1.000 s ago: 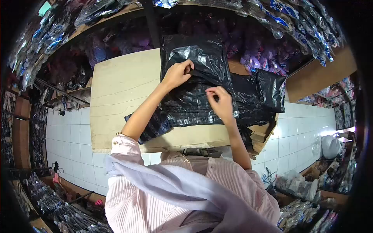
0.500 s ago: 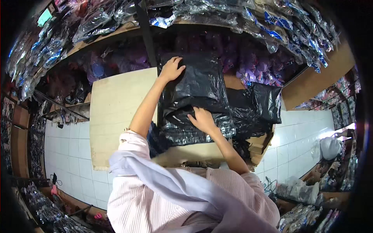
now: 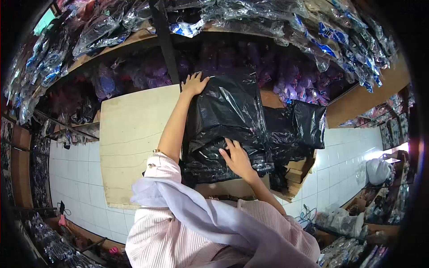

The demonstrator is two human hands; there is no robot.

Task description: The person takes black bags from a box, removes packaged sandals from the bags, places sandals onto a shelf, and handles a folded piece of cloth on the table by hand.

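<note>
A large black plastic bag [image 3: 230, 107] lies spread in front of me, glossy and creased. Its lower part is bunched into folds. On its upper left edge rests my left hand [image 3: 194, 84], open with the fingers stretched out. Lower down, my right hand [image 3: 237, 160] touches the folds, its fingers extended and the thumb apart; I cannot tell what is under the plastic there. More black plastic packages [image 3: 308, 125] lie against the bag's right side.
A pale wooden board [image 3: 136, 134] lies to the left. Shelves with clear plastic-wrapped goods [image 3: 263, 20] run across the back, with purple wrapped items [image 3: 301, 87] below. White floor tiles [image 3: 344, 156] show on both sides. A torn cardboard box [image 3: 297, 174] stands at the lower right.
The view has shifted slightly, so the bag sits a little lower. My right hand has moved slightly down along the folds; my left hand stays near the upper left edge.
</note>
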